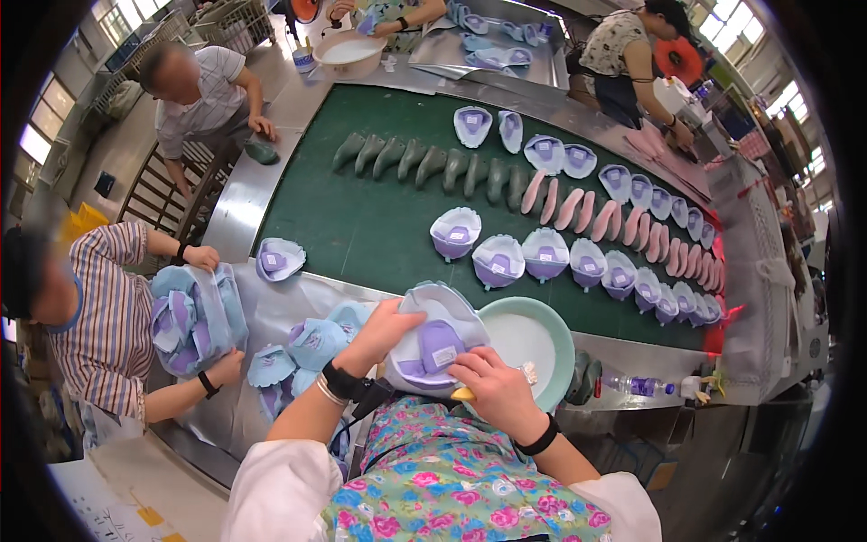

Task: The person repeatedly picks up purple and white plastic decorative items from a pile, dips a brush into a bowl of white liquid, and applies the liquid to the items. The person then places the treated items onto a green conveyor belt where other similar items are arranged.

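Observation:
In front of my body, my left hand [386, 331] grips the far left edge of a shoe upper [442, 312] with a pale lining and a purple tongue bearing a white label. My right hand [502, 388] is closed round a brush; its yellow handle end [463, 395] and whitish bristles [529, 371] stick out on either side. The fingertips of that hand touch the upper's near right edge. Just right of the upper is a green basin [566, 348] of white liquid, with the bristles over its near side. Fingers hide the brush's middle.
Several shoe uppers [545, 254] and dark green shoe lasts [433, 167], some with pink insoles [567, 210], line the green conveyor belt [361, 235]. Light blue uppers [316, 341] lie left of me. A bottle [641, 386] lies right. Co-workers [99, 307] stand around.

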Motion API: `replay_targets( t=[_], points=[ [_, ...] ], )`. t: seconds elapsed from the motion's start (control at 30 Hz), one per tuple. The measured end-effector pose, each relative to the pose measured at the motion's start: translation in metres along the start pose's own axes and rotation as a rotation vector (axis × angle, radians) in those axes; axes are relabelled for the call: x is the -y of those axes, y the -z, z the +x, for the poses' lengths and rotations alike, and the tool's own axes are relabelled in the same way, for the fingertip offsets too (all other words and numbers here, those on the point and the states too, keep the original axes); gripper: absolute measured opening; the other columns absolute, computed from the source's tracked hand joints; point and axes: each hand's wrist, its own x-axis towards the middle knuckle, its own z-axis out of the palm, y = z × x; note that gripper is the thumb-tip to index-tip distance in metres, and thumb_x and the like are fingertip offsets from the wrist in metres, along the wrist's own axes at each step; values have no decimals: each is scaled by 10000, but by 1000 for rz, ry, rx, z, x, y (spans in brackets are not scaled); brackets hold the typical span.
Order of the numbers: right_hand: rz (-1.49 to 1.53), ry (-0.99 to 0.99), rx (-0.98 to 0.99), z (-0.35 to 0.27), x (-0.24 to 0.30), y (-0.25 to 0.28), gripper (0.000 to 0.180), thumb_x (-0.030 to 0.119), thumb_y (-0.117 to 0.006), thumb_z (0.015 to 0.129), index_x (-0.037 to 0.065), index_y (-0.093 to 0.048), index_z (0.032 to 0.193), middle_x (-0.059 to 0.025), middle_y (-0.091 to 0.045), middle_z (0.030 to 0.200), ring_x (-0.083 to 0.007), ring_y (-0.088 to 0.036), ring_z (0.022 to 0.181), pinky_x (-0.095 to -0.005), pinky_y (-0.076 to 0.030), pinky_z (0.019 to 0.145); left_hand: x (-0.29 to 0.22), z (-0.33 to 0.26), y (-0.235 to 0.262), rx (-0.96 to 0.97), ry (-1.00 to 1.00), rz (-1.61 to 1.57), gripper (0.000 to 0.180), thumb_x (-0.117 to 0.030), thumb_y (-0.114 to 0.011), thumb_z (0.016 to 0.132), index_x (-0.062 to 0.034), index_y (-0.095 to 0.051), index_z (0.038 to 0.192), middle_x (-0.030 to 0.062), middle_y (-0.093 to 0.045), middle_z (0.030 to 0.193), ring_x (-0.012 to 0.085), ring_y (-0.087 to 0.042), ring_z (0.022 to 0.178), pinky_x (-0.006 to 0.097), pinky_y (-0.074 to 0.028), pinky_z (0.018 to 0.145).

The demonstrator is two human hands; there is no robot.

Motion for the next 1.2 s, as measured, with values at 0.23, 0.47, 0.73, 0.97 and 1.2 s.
replay_targets(
  t=[0.23,0.47,0.73,0.97,1.2],
  points=[
    [66,-43,-125,-43,-1,27,271,72,-739,695,101,-669,955,-14,-681,1039,-232,-646,999,-334,-567,688,14,-44,-13,417,54,-989,643,-93,-567,968,-156,-294,1547,143,-481,1451,221,-517,1274,401,-446,1044],
    [526,-137,-32,-58,9,19,334,114,-754,799,93,-705,1128,-132,-681,944,-306,-674,860,-381,-541,737,57,-83,-77,99,-543,205,884,36,-620,884,-65,-90,1584,191,-312,1561,268,-331,1435,377,-305,1152],
    [282,-374,-545,-102,-27,39,107,164,-696,875,74,-707,932,-106,-652,878,-326,-620,931,-406,-495,789,81,-109,-61,0,-213,-43,719,-20,-640,906,-36,-276,1525,104,-475,1436,189,-491,1272,332,-383,1090],
    [249,-937,-624,-173,-97,-62,268,275,-747,859,8,-720,852,-144,-668,803,-343,-636,690,-422,-501,650,54,-142,-43,515,131,284,462,-84,-611,951,-47,-536,1406,34,-617,1311,104,-553,1176,290,-436,1022],
    [371,-930,-525,-168,-127,-147,204,160,-771,783,21,-742,929,-181,-717,916,-346,-692,828,-395,-549,766,100,-118,5,470,371,7,617,-105,-556,1005,-94,-276,1554,43,-498,1438,141,-473,1294,323,-399,1075]
  ],
)
